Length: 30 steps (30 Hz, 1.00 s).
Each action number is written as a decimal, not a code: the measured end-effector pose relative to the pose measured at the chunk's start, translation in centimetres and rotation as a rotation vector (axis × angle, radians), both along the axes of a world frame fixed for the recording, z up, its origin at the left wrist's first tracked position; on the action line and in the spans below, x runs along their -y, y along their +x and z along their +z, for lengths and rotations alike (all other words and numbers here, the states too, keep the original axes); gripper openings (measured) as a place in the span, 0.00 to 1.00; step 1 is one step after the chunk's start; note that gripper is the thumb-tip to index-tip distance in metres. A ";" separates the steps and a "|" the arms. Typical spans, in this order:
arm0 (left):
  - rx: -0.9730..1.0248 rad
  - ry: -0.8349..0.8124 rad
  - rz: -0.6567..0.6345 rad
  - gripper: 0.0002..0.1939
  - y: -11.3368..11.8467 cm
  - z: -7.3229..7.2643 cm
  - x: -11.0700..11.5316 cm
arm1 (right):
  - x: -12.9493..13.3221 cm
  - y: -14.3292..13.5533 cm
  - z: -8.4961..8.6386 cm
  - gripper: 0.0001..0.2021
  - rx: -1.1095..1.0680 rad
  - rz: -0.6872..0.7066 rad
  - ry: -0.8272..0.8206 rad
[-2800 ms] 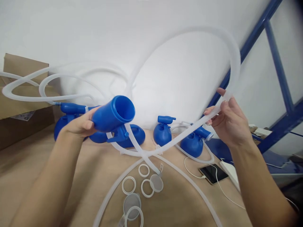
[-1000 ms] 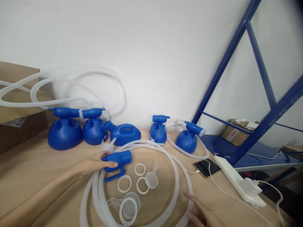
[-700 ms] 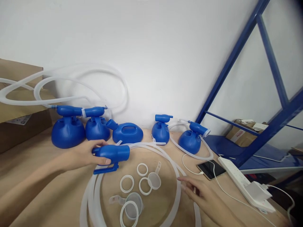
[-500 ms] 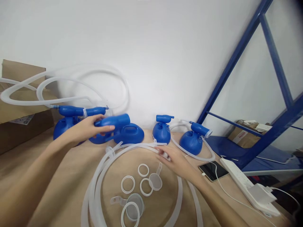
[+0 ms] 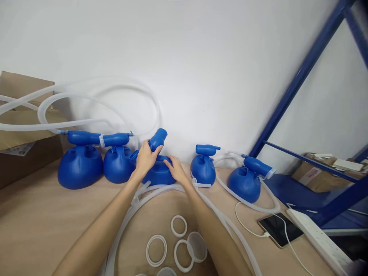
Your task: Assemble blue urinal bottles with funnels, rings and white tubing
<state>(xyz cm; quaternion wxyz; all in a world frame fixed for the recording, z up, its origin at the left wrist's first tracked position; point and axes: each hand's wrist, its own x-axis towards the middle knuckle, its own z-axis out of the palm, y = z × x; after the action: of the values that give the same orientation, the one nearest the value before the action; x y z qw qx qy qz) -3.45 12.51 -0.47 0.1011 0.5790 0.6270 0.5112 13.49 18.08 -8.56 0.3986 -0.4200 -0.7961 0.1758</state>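
In the head view, the left hand (image 5: 145,159) sits just left of the frame's centre, fingers wrapped closed around the lower end of a blue funnel spout (image 5: 157,139), whose long axis tilts up and to the right, open mouth toward the white wall. Directly below and slightly right of that grip lies the blue handled bottle (image 5: 158,173), lying flat against the wall with its long axis running left to right across the frame. The right hand (image 5: 176,171) rests on top of the bottle at its right end, fingers spread flat and pressing down, not curled around anything; whether the thumb hooks the handle cannot be told. So the spout is held above the bottle's left end, the left hand being the nearer one to the bottle's neck, which is hidden behind that hand. A translucent ribbed hose (image 5: 218,216) curves along the tan tabletop (image 5: 34,226) just in front of both wrists. To the left stand two round blue bottles (image 5: 80,166) with fitted spouts, to the right two more (image 5: 203,168). White rings (image 5: 156,250) lie at bottom centre, a phone (image 5: 280,229) at lower right.
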 end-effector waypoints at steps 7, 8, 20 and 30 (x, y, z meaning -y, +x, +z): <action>-0.152 -0.032 -0.044 0.32 1.0 -0.6 -0.6 | 0.6 0.0 -0.3 0.17 -0.083 -0.009 0.055; -0.178 -0.043 -0.048 0.32 1.1 -0.6 -0.5 | 0.8 0.0 -0.3 0.18 -0.095 -0.032 0.053; -0.374 -0.135 0.001 0.26 0.9 1.5 1.4 | 2.3 -0.5 0.9 0.21 -0.034 -0.214 0.058; -0.287 -0.189 0.026 0.34 -2.5 2.9 1.4 | 0.3 1.8 0.4 0.22 -0.040 -0.328 0.086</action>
<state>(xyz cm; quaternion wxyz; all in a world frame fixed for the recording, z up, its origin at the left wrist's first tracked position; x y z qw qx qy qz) -5.99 11.10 2.39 0.0579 0.6258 0.6877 0.3634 15.27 17.80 -8.12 0.4554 -0.5234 -0.7155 0.0824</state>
